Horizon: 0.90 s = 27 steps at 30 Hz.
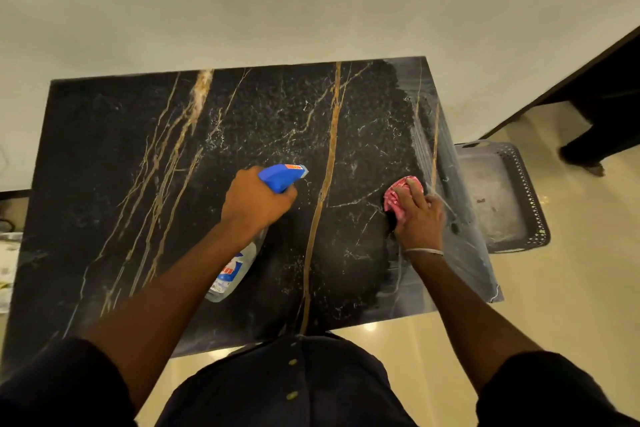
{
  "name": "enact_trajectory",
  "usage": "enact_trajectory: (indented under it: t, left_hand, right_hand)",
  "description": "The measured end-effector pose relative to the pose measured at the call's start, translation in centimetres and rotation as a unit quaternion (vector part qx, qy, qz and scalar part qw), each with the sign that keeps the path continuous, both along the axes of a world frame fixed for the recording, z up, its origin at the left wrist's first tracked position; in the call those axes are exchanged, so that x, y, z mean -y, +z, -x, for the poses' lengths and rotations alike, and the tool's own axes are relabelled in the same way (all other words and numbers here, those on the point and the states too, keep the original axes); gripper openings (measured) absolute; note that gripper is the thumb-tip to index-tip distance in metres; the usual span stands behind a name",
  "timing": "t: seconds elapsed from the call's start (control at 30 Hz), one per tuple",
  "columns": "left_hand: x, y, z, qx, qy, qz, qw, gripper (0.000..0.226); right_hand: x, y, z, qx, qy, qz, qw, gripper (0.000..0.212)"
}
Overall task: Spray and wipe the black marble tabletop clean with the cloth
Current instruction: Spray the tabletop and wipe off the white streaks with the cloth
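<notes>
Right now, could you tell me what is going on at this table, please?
A person is cleaning the black marble tabletop. Their left hand grips a blue-topped spray bottle, its nozzle aimed across the middle of the slab. Their right hand presses a bunched pink cloth onto the stone near the right edge. The strip along that edge looks hazy with wipe streaks. The rest of the slab shows no such streaks.

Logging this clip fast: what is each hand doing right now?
Left hand: closed, gripping the spray bottle at its blue trigger head.
Right hand: open, fingers pressing the pink cloth onto the tabletop.
</notes>
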<state>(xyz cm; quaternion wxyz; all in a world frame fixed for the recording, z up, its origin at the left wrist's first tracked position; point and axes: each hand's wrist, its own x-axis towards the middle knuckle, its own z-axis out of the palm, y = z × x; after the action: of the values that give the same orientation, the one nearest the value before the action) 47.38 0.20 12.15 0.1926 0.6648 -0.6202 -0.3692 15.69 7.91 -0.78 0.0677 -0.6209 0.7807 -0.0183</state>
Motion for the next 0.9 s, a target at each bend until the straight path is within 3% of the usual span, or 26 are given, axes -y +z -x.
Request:
enact_trajectory:
  t: [0.13, 0.27, 0.4, 0.57, 0.7, 0.77, 0.9]
  left_hand:
    - [-1.3, -0.1, -0.1, -0.009, 0.000, -0.015, 1.000, 0.022]
    - [-2.5, 0.3, 0.3, -0.019, 0.017, -0.014, 1.000, 0.023]
    - [-3.7, 0.9, 0.7, -0.032, 0.020, -0.014, 0.999, 0.021]
    - [-5.6, 1.6, 0.6, -0.026, 0.025, -0.006, 0.999, 0.020]
    - [-6.9, 1.4, 0.5, -0.016, 0.023, -0.017, 0.999, 0.018]
    - [-7.4, 1.2, 0.7, -0.012, 0.013, -0.016, 1.000, 0.018]
    - [-8.0, 0.7, 1.2, -0.016, 0.001, -0.016, 1.000, 0.020]
  right_hand:
    - [-1.8, 1.7, -6.6, 0.035, -0.053, 0.036, 0.997, 0.050]
    - [-4.7, 1.5, -12.4, 0.067, 0.089, 0.028, 0.993, 0.057]
    - [-6.2, 1.0, -9.1, 0.057, 0.210, 0.038, 0.975, 0.066]
    - [-6.3, 0.8, -1.0, 0.056, 0.027, 0.031, 0.998, 0.053]
    - [-6.6, 1.3, -2.4, 0.060, -0.080, 0.045, 0.994, 0.050]
    - [-7.1, 1.6, -4.9, 0.054, -0.068, 0.046, 0.995, 0.051]
    - [-9.3, 1.4, -11.0, 0.082, 0.048, 0.044, 0.995, 0.057]
